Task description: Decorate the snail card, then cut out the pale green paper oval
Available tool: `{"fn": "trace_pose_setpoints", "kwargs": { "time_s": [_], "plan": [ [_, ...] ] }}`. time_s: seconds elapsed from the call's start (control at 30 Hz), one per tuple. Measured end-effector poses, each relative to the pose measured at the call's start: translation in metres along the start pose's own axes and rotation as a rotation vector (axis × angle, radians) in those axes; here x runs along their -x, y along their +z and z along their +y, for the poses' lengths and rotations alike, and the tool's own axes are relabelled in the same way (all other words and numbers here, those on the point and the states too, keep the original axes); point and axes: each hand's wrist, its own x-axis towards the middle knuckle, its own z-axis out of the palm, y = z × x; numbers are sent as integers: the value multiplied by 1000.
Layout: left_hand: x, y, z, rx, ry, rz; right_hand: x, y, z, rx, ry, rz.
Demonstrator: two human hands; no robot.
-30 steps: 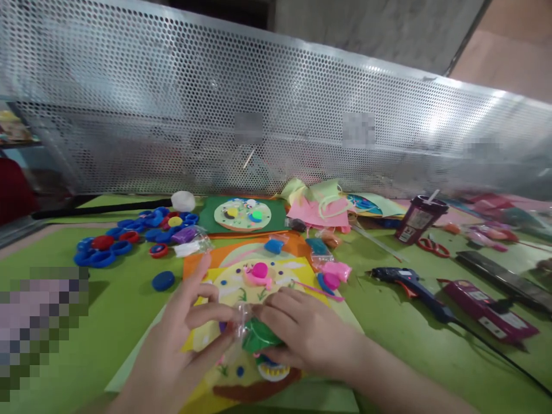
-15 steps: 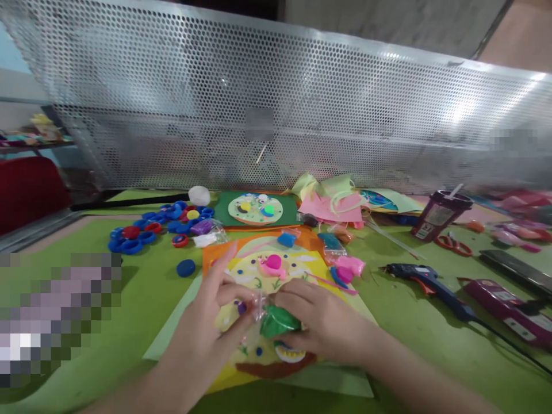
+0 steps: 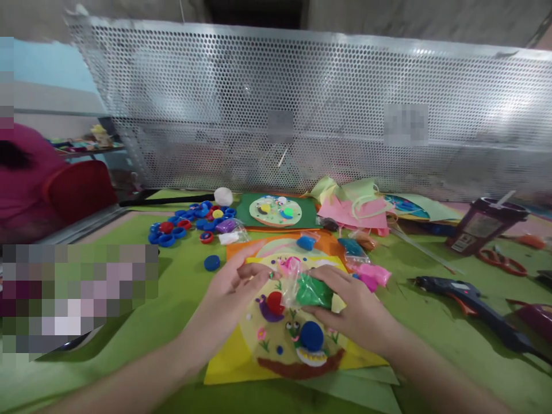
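My right hand [image 3: 349,299] grips a clear plastic bag of green modelling clay [image 3: 314,291], its loose end toward the left. Just left of it, my left hand [image 3: 235,287] pinches a tiny bit of green clay [image 3: 271,275] between thumb and finger. Both hands are above a round craft picture [image 3: 248,339] on yellow paper [image 3: 224,368]. On the picture are a snail with a red bottle cap shell [image 3: 275,303], another with a blue cap [image 3: 311,336], a pink one partly behind the bag, small flowers and a brown clay strip [image 3: 297,368].
Several blue and red bottle caps [image 3: 179,233] lie at the left. A finished round picture on a green card [image 3: 310,218] stands behind. On the right are a glue gun [image 3: 461,293], red-handled scissors [image 3: 504,261] and a dark cup [image 3: 483,227]. A perforated metal panel [image 3: 215,115] closes the back.
My left hand has come away from the bag with a small bit of green clay. The bag in my right hand has shifted up, uncovering the snails. The view has turned left.
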Motion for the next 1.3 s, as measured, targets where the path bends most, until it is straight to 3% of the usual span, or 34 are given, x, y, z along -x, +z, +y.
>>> {"fn": "trace_pose_setpoints", "kwargs": {
  "time_s": [0.33, 0.73, 1.3],
  "plan": [
    [0, 1, -3, 62, 98, -101, 2, -1, -4, 3, -7, -40],
    [-3, 4, -5, 171, 150, -83, 8, 3, 6, 67, -66, -29],
    [-6, 2, -7, 164, 57, -140, 4, -1, -2, 83, -128, -30]
  ]
}}
